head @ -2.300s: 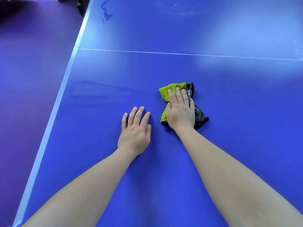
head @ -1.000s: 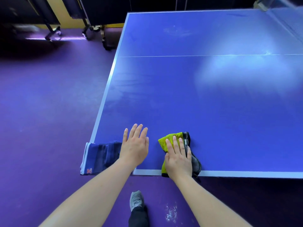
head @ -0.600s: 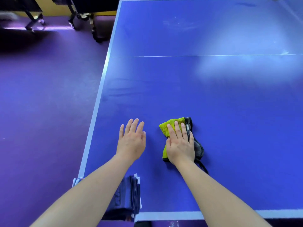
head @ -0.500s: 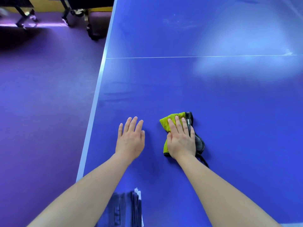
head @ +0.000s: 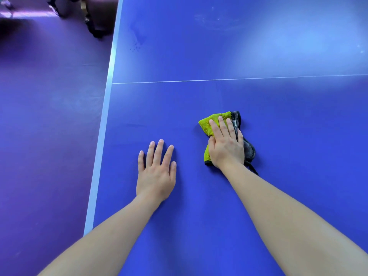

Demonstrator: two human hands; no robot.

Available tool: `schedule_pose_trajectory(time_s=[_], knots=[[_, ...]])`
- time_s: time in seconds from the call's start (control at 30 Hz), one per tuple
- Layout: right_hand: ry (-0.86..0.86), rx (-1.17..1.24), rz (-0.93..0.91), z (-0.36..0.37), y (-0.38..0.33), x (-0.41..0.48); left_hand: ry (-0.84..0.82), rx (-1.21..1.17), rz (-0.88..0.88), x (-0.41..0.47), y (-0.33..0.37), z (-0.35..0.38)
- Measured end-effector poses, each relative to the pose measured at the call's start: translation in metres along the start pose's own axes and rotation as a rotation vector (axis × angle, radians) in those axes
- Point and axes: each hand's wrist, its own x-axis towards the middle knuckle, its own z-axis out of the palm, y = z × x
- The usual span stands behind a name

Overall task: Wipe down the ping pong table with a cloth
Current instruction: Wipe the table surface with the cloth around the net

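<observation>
One folded yellow-green and grey cloth (head: 211, 124) lies right of centre frame on the blue bench (head: 288, 140), pressed flat under the straight fingers of the right hand (head: 226, 149). The left hand (head: 156, 176) rests spread and empty just beside it, lower centre. Pale smears (head: 215, 22) and a dark spatter (head: 137, 39) in the upper frame, beyond the white line (head: 239, 79), suggest much of the wiping is left.

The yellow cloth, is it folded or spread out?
Folded: the cloth lies bunched in layers under the right hand, yellow beside grey.
</observation>
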Motion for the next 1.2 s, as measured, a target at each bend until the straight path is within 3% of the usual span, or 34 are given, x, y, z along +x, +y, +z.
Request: schedule_pose_trajectory(time_s=[0.53, 0.77, 0.97, 1.2], knots=[[-0.052, 0.014, 0.006, -0.009, -0.015, 0.155, 0.003, 0.056, -0.001, 0.003, 0.000, 0.002], [-0.021, 0.008, 0.102, 0.002, -0.050, 0.167, 0.014, 0.056, -0.002, 0.004, 0.002, 0.003], [-0.053, 0.013, 0.016, 0.006, -0.068, 0.170, 0.006, 0.039, -0.002, 0.008, -0.001, 0.004], [-0.021, 0.027, -0.053, 0.009, -0.062, 0.080, -0.017, 0.005, -0.023, 0.009, -0.004, 0.003]])
